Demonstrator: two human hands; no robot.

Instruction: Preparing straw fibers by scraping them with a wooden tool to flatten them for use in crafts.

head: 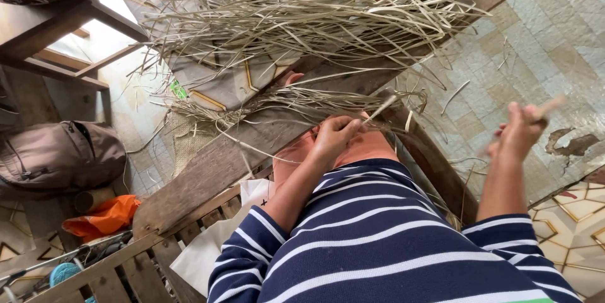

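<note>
Striped sleeve [378, 246] nearest; left hand [334, 136] fingers pinch dry straw strip [381, 109]; right hand [520, 131] blurred, fingers closed on strip end [549, 107].

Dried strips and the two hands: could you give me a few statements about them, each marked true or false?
1. The left hand pinches a thin strip. True.
2. The right hand rests flat on the floor. False: it is raised, blurred, its grip closed on a strip end.
3. A pile of strips lies beyond the hands. True.
4. The sleeves are plain red. False: they are navy with white stripes.
5. An orange cloth lies near the brown bag. True.
</note>
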